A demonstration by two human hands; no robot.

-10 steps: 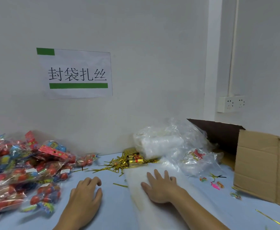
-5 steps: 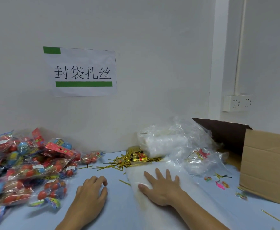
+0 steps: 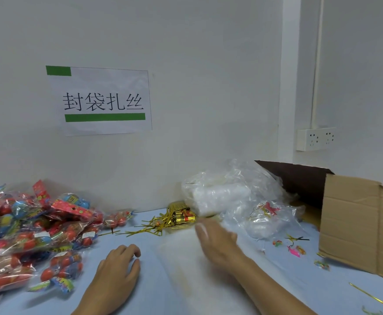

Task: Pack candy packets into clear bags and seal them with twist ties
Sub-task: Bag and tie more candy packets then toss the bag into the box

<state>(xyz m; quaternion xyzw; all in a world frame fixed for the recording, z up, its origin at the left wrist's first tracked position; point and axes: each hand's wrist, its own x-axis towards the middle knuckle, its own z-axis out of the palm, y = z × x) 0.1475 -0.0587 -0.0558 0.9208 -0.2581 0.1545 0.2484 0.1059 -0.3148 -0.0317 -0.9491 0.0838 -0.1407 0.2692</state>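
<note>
So the left hand (image 3: 115,271) is resting palm-down on the light blue bench (image 3: 288,276), fingers (image 3: 130,250) loosely curled and holding nothing. The right hand (image 3: 217,241) is blurred, stretched out flat over a stack of clear bags (image 3: 181,264) lying in the middle of the bench. Its fingers look straight and together, but with the blur I can't tell if they're actually pressing on the plastic or just above it.

The candy packets (image 3: 26,237) are heaped in a big pile on the left side, mostly red and blue stuff in clear wrappers, a few spilling toward the left hand. One small packet (image 3: 117,218) sits apart, near the wall.

The gold twist ties (image 3: 161,222) are scattered at the back of the bench between the pile and a crumpled bundle of plastic bags (image 3: 227,192). One loose twist tie (image 3: 371,296) lies on its own at the right edge, in front of the cardboard box (image 3: 356,221), which is open with a flap up. A few small colorful candy bits (image 3: 294,251) are on the bench just left of the box.

On the wall there's a paper sign (image 3: 102,101) with green bars and Chinese text, plus a white power outlet (image 3: 315,139) over to the right.
</note>
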